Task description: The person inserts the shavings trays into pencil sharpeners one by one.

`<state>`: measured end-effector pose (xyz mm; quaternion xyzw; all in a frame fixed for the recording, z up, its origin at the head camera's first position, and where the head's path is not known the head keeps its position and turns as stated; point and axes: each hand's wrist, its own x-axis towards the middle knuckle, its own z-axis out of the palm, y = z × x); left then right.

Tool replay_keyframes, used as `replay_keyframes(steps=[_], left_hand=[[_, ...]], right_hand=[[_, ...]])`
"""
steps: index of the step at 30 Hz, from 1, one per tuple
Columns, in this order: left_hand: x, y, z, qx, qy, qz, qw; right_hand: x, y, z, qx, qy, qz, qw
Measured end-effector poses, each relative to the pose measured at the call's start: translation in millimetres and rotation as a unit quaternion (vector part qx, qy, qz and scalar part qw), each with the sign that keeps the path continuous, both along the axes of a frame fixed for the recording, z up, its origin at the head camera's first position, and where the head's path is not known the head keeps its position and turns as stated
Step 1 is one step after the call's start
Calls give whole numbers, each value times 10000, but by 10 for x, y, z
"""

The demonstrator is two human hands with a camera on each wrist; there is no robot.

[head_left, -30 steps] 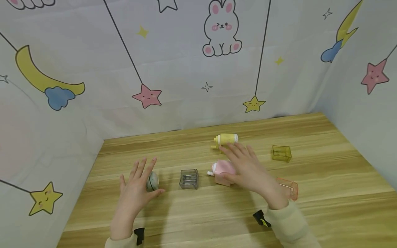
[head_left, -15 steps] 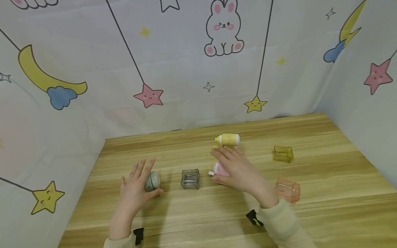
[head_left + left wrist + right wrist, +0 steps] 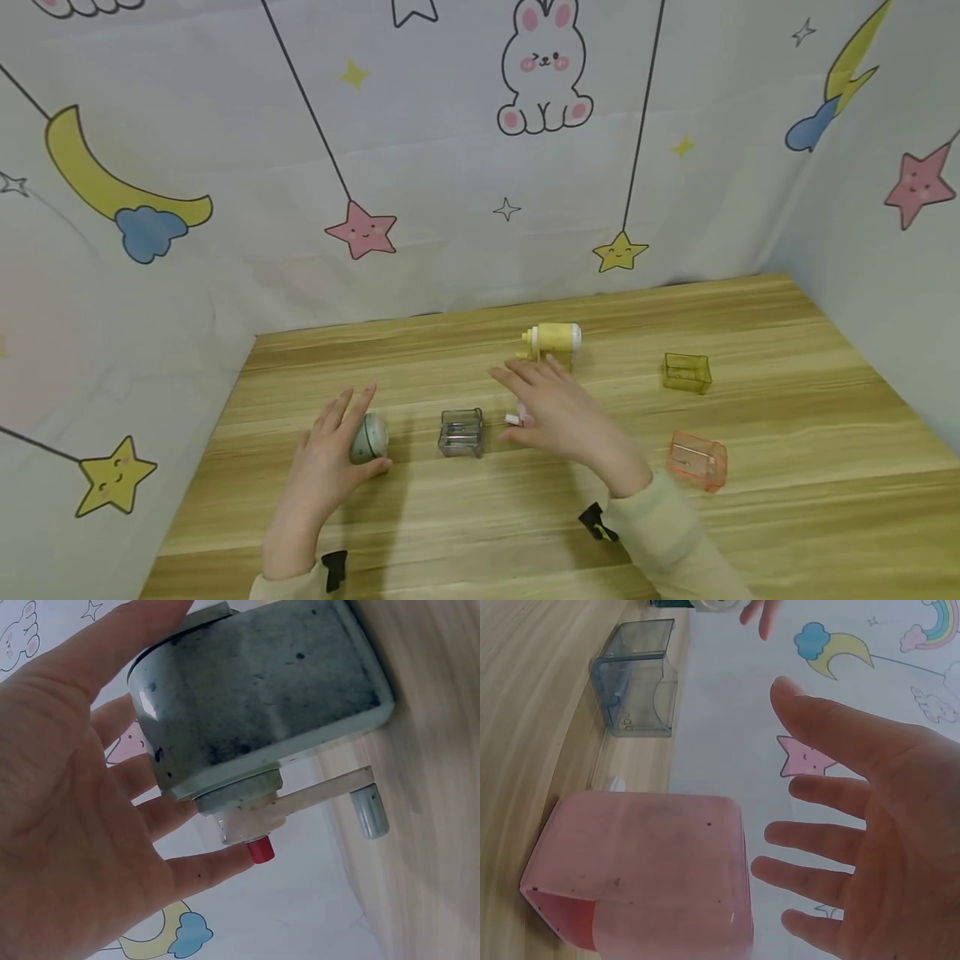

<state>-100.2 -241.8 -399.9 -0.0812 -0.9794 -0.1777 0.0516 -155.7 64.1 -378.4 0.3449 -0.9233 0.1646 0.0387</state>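
Observation:
A grey-green crank pencil sharpener (image 3: 262,690) stands on the table at the left. My left hand (image 3: 322,467) is around its back, fingers loosely extended on the far side and thumb on the near side. In the left wrist view, one fingertip lies at the red knob (image 3: 260,850) by the crank (image 3: 326,791). My right hand (image 3: 566,417) spreads over a pink pencil sharpener (image 3: 645,855), mostly hidden below it in the head view. The right wrist view shows the fingers (image 3: 810,881) extended beside the sharpener, with a gap between.
Between my hands lies a clear grey shavings drawer (image 3: 461,433). A yellow sharpener (image 3: 557,337) stands behind the right hand. Toward the right are a clear yellow drawer (image 3: 686,373) and a clear orange drawer (image 3: 697,460). Printed fabric (image 3: 450,150) hangs behind the table.
My right hand has moved left and covers more of the pink sharpener, leaving the orange drawer fully in sight. The left hand has hardly moved.

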Motion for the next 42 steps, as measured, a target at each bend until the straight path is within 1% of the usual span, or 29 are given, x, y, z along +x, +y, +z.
replay_keyframes(steps=[8, 26, 31, 38, 42], left_hand=[[-19, -13, -21, 126, 58, -98, 9999], [-21, -19, -28, 191, 163, -216, 9995], [-17, -16, -34, 205, 175, -233, 9994], [-25, -17, -51, 214, 204, -256, 9992], [-22, -27, -62, 289, 190, -227, 9991]], right_hand=[[-19, -117, -8, 183, 3, 237, 9996], [-61, -395, -60, 668, -117, 366, 9970], [-59, -450, -95, 769, -223, 333, 9962], [-51, -533, -158, 930, -403, 46, 9948], [-30, -597, -197, 1004, -259, 39, 9946]])
